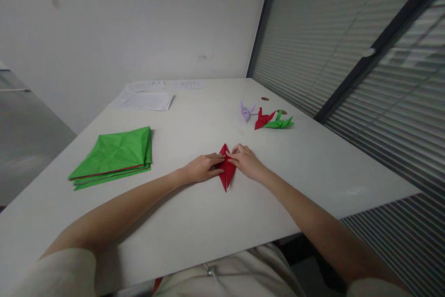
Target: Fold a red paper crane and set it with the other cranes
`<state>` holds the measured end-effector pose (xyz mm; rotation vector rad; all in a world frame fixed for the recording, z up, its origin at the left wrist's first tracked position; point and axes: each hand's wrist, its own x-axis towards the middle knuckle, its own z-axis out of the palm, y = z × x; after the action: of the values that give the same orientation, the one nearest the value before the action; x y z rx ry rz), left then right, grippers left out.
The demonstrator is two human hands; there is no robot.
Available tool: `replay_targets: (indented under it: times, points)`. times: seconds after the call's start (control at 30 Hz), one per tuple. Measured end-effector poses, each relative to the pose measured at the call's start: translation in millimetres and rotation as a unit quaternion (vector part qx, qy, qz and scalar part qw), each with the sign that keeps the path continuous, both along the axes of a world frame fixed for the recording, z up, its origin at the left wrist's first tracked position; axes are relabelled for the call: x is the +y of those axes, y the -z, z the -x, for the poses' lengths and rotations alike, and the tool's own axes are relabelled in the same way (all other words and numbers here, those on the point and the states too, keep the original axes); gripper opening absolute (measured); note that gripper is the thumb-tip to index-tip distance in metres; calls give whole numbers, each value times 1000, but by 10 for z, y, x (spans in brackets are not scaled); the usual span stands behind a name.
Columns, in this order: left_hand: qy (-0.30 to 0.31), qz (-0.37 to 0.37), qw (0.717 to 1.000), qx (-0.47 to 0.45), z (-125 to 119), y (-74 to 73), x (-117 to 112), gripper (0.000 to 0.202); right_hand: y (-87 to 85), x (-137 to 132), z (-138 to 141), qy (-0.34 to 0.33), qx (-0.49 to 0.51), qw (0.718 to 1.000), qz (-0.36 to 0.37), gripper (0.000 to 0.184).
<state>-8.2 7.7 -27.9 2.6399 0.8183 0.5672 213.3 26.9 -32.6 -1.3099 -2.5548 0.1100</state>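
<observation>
A red folded paper piece (226,173), long and kite-shaped, lies flat on the white table (194,223) in front of me. My left hand (201,168) rests on its left side with fingers stretched flat, pressing the paper down. On the right side, my right hand (246,160) has its fingertips together, pinching or pressing the paper's upper edge. The two hands meet over the middle of the piece and hide part of it.
A stack of green creased paper sheets (114,155) lies at the left. Three finished folded figures stand at the back right: lilac (246,111), red (262,119), green (280,123). White printed sheets (144,100) lie at the far edge. Window blinds run along the right.
</observation>
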Motion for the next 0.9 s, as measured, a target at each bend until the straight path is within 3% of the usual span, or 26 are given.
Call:
replay_targets:
  times: [0.17, 0.37, 0.73, 0.9]
  points:
    - [-35, -41, 998, 41, -40, -28, -68, 48, -6, -15, 53, 13, -49, 998, -44, 34]
    - [-87, -45, 993, 73, -136, 1, -212, 62, -81, -115, 76, 5, -85, 995, -48, 39]
    - [-82, -40, 992, 84, -131, 34, -222, 62, -76, -177, 96, 16, -91, 995, -36, 45]
    - [-91, -47, 991, 90, -158, 23, -258, 83, -79, -193, 120, 30, -102, 994, -37, 46]
